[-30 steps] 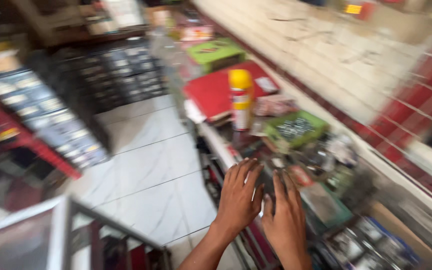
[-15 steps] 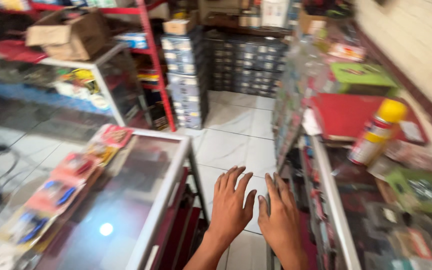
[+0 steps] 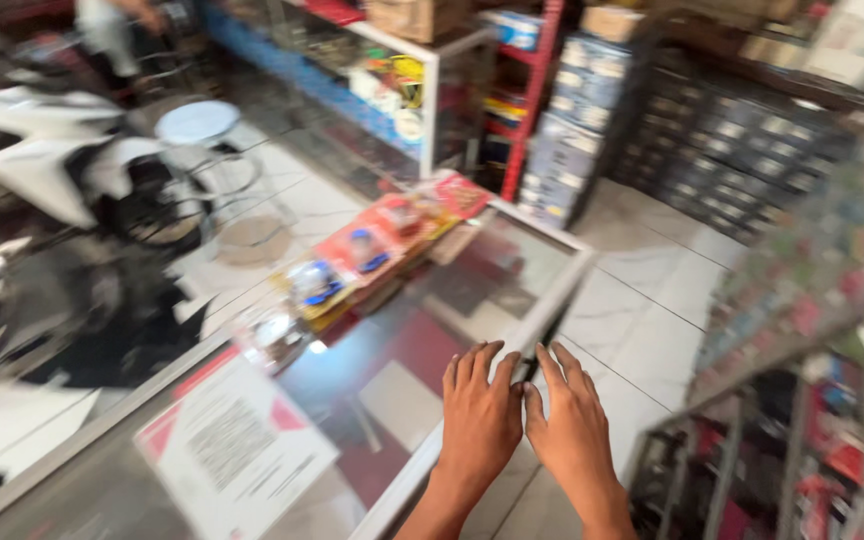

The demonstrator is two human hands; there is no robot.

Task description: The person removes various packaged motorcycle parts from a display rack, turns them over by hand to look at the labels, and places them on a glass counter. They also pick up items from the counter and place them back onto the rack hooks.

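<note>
Red blister packs (image 3: 377, 245) line the glass counter (image 3: 512, 285); white-and-red paper sheet (image 3: 237, 455) nearer.

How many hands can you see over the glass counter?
2: the left hand over the glass counter's metal edge, the right hand beside it, over the floor tiles. Both are empty, fingers spread.

Glass display counter (image 3: 422, 330) as landmark. On its top: a row of blister-packed goods (image 3: 372, 250) along the far-left edge and a printed sheet (image 3: 232, 455) at the near end. Over its near right rim, side by side: left hand (image 3: 479, 420), right hand (image 3: 572, 430). Right of the counter: tiled floor aisle (image 3: 642, 310), then a shelf rack (image 3: 802, 400). Behind it: stacked drawer cabinets (image 3: 592, 120). Left of it: a stool (image 3: 197, 125) and a motor scooter (image 3: 52, 150).
</note>
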